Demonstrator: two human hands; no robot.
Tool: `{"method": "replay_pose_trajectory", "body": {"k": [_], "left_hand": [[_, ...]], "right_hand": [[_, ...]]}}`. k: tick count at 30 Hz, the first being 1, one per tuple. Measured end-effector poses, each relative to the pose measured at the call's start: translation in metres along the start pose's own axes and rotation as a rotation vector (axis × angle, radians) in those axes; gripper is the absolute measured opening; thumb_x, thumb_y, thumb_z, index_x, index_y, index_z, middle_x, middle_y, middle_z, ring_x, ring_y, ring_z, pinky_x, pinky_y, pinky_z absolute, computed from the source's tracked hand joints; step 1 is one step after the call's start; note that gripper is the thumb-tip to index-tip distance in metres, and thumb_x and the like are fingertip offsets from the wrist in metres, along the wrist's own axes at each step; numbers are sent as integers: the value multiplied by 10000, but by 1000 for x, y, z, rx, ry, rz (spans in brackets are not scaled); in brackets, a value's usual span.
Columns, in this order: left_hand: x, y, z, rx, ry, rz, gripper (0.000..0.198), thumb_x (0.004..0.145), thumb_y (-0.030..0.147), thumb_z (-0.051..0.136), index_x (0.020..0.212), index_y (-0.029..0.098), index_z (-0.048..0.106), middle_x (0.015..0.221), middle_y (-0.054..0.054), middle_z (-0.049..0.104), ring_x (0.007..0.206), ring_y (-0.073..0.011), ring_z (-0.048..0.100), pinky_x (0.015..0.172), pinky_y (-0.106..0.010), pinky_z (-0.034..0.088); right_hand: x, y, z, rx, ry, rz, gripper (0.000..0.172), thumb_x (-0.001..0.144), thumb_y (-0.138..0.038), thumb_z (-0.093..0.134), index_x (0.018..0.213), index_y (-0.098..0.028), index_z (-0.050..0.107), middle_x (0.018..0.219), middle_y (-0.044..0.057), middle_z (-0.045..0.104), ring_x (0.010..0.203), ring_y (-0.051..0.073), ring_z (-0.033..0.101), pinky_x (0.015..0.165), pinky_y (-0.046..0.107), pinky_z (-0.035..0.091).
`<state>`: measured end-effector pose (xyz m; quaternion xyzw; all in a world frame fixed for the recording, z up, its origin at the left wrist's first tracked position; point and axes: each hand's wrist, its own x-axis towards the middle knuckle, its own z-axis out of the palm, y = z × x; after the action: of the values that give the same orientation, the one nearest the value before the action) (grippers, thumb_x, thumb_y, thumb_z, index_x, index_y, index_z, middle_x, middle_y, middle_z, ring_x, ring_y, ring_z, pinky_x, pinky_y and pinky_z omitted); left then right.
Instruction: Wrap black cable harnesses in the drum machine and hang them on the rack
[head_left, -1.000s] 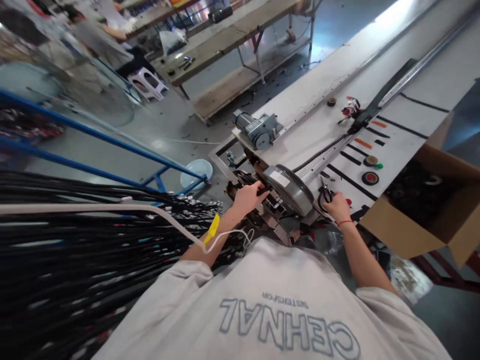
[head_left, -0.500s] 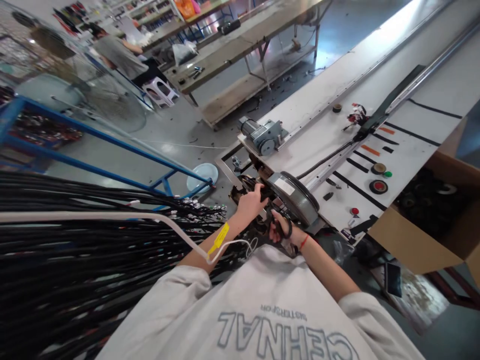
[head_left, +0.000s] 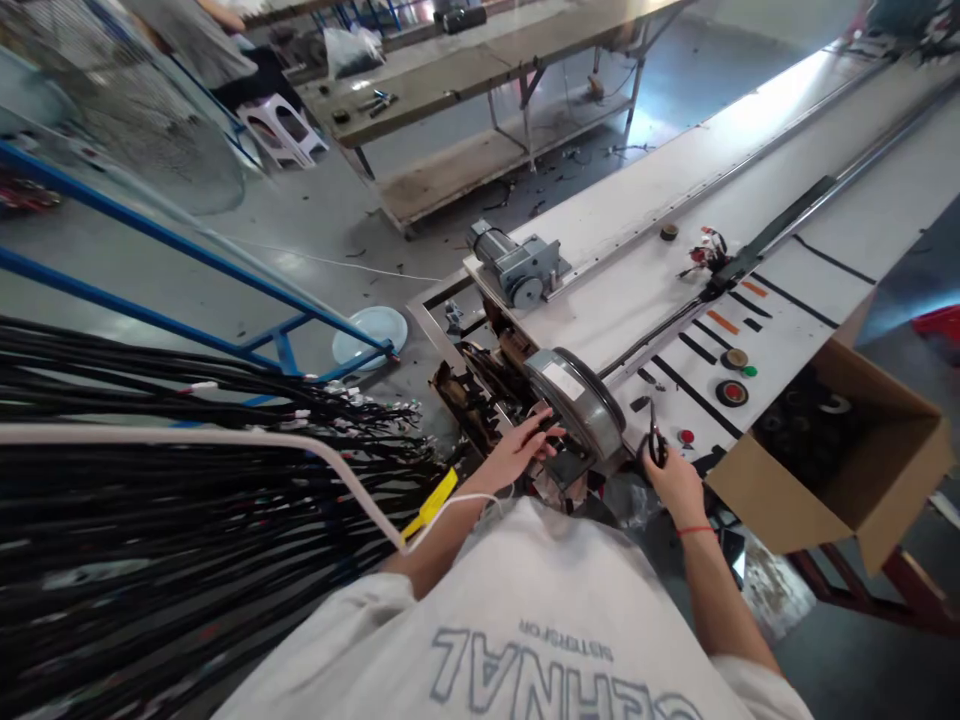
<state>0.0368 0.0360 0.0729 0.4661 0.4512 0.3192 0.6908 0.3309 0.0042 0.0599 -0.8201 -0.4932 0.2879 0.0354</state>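
My right hand is closed around the black handles of a pair of scissors, with the blades pointing up over the near edge of the white table. My left hand lies at the machine on the table's end, fingers stretched out and apart, close to a grey drum with a white label. Whatever lies under those fingers is partly hidden. A yellow tag and a white cord hang at my left wrist.
Black cable bundles fill the left, beside a blue metal frame. A cardboard box of black rolls stands at right. Tape rolls and black strips lie on the table. A seated person is beyond.
My right hand has moved right with the scissors, away from the machine to the table's near edge. The left hand has shifted down along the machine, its fingers now spread beside the drum.
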Motion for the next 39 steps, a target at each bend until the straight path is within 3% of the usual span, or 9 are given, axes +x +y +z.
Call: {"method": "replay_pose_trajectory", "body": {"k": [3, 5, 7, 10, 15, 19, 23, 30, 39], "left_hand": [[2, -1, 1, -157, 2, -52, 712, 824, 553, 643, 1422, 222, 443, 1163, -117, 672, 939, -226, 664, 780, -326, 522], [9, -1, -4, -271, -12, -181, 590, 837, 529, 617, 1316, 192, 544, 947, -96, 698, 701, -163, 639, 605, -265, 500], [20, 1, -8, -270, -78, -296, 480, 840, 527, 586, 1125, 146, 644, 653, -28, 610, 441, -88, 459, 430, -207, 370], [32, 2, -7, -6, -209, -311, 467, 837, 567, 534, 941, 134, 676, 413, 68, 390, 336, -76, 291, 382, -199, 269], [30, -2, 6, 675, -72, -150, 438, 832, 521, 488, 974, 153, 676, 453, 17, 561, 421, -184, 533, 478, -265, 398], [17, -10, 14, 883, 117, -87, 451, 831, 436, 424, 1117, 158, 633, 679, -53, 703, 682, -260, 675, 678, -325, 488], [7, -7, 13, 874, 210, -29, 390, 798, 450, 455, 1059, 208, 614, 961, -78, 737, 898, -275, 689, 802, -343, 512], [6, 10, 13, 879, 302, -27, 305, 767, 480, 487, 905, 233, 600, 895, -47, 734, 858, -254, 695, 769, -320, 522], [-16, -5, 3, 962, 320, -103, 338, 743, 530, 455, 760, 222, 595, 718, -65, 704, 716, -275, 679, 663, -323, 480]], "right_hand": [[25, -8, 3, -75, 79, -51, 461, 854, -475, 485, 1162, -157, 614, 1078, 169, 627, 994, 308, 618, 830, 395, 480], [44, -7, -6, -23, 165, -137, 461, 875, -462, 461, 1194, -162, 603, 1187, 165, 586, 1059, 278, 590, 887, 366, 464], [70, 0, -25, 25, 276, -164, 441, 888, -422, 440, 1191, -144, 598, 1264, 172, 544, 1140, 262, 541, 955, 351, 429], [118, 21, -64, 17, 425, -48, 429, 885, -311, 418, 1211, -73, 564, 1393, 219, 437, 1264, 264, 442, 1038, 357, 352], [170, 49, -104, -65, 371, 182, 513, 911, -326, 428, 1359, -79, 442, 1319, 214, 525, 1253, 312, 462, 1035, 453, 332], [181, 51, -99, -131, 325, 216, 511, 930, -379, 413, 1341, -79, 455, 1222, 221, 590, 1191, 316, 526, 1015, 475, 339], [181, 54, -88, -128, 324, 186, 600, 927, -356, 399, 1444, -62, 328, 1339, 235, 522, 1238, 304, 496, 1015, 448, 348], [181, 60, -83, -78, 312, 169, 663, 923, -344, 374, 1500, -56, 222, 1437, 214, 439, 1321, 301, 404, 1055, 461, 315], [182, 59, -81, -74, 312, 175, 658, 908, -319, 367, 1503, -82, 213, 1465, 212, 402, 1334, 289, 377, 1046, 461, 326]]}}
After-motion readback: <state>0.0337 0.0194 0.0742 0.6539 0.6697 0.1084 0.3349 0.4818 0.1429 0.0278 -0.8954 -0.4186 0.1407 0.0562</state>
